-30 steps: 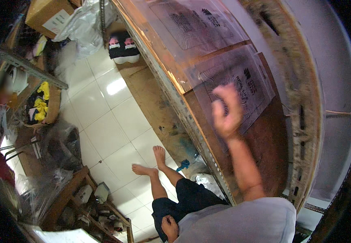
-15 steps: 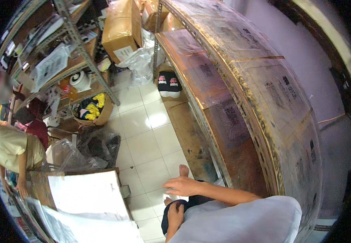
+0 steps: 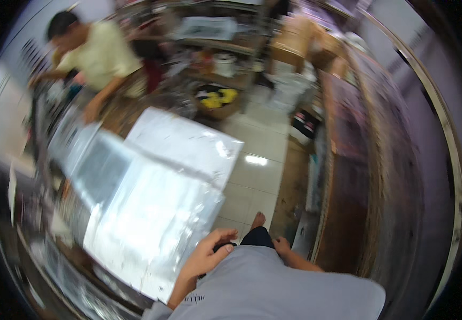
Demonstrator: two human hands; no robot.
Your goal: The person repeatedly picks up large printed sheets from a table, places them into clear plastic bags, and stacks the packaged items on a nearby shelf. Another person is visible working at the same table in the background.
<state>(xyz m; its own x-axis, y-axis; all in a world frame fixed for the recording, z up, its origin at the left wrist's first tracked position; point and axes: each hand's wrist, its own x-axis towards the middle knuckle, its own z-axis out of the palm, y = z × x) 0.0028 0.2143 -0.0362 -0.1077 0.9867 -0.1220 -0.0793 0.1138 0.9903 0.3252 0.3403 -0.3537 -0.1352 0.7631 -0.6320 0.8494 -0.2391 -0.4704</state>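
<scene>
So the nearest thing to the hands is the big glossy pale sheet (image 3: 153,229), lying flat on the left-front part of the tabletop (image 3: 118,121). A plain white board (image 3: 185,141) lies at its far edge. The left hand (image 3: 208,257) is just by the sheet's right edge, fingers and thumb loosely spread, grip looks unfilled; can't tell if it's touching. The right hand (image 3: 281,247) is low by the dark shorts (image 3: 257,238), too small to judge its grip. I'd call this a between-grabs moment, nothing being worked yet. Handling that sheet from here would call for both hands at its edges, imo, since it looks thin and floppy. Across the tabletop a co-worker in yellow (image 3: 108,58) leans over it, and a tall rack (image 3: 345,202) runs along the right.
</scene>
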